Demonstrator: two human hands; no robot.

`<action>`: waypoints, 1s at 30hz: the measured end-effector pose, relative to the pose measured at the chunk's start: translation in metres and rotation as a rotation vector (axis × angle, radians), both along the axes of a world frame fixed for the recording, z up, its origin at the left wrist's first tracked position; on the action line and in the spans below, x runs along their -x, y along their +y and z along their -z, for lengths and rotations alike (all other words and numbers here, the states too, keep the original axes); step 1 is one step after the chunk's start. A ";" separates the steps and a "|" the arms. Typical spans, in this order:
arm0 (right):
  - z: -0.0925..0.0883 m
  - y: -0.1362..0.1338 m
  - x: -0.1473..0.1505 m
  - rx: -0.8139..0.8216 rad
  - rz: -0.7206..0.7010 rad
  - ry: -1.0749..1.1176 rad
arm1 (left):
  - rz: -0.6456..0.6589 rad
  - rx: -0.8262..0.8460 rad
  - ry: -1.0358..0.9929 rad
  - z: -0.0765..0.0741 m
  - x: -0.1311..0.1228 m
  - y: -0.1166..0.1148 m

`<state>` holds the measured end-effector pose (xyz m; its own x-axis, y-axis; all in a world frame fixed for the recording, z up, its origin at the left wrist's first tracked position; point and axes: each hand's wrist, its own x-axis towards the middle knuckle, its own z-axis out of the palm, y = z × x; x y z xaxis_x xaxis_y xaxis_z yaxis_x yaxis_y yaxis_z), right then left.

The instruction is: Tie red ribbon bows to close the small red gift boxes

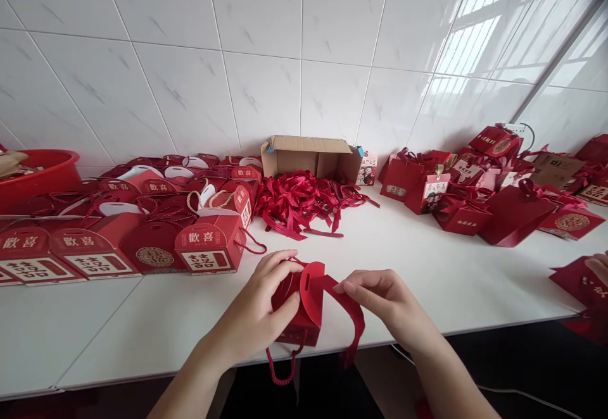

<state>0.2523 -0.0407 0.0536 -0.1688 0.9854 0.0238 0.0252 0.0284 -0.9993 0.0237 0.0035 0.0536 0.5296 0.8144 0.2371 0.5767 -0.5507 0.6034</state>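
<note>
Close to the table's front edge stands a small red gift box (311,302) with a slotted, rounded flap on its right side. My left hand (273,299) is closed around its left side and top, thumb pressed inside the flap. A twisted red cord handle (284,378) hangs from the box over the edge. My right hand (380,295) pinches a red ribbon (354,318) between thumb and fingers, just right of the flap. The ribbon's loose end droops below. Part of the box lies hidden behind my left hand.
Rows of red gift boxes (206,242) stand at left before a red basin (42,175). Loose ribbons (304,200) spill from a cardboard box (308,147) at the back. Ribboned boxes (463,213) crowd the right. Another person's hand (599,267) holds a red box at the right edge.
</note>
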 end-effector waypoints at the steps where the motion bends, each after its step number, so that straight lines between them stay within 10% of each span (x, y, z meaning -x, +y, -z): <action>1: 0.000 0.000 0.000 -0.002 -0.002 -0.001 | -0.004 0.003 -0.008 0.001 0.000 0.000; 19: 0.008 0.014 0.018 0.011 -0.074 0.065 | -0.129 -0.462 -0.142 0.011 -0.010 0.001; 25: -0.001 0.020 0.019 -0.366 0.142 -0.247 | -0.158 -0.622 -0.247 -0.010 -0.012 0.000; 30: -0.022 0.033 0.032 -0.357 -0.049 -0.182 | -0.163 -0.620 -0.347 -0.030 -0.014 -0.004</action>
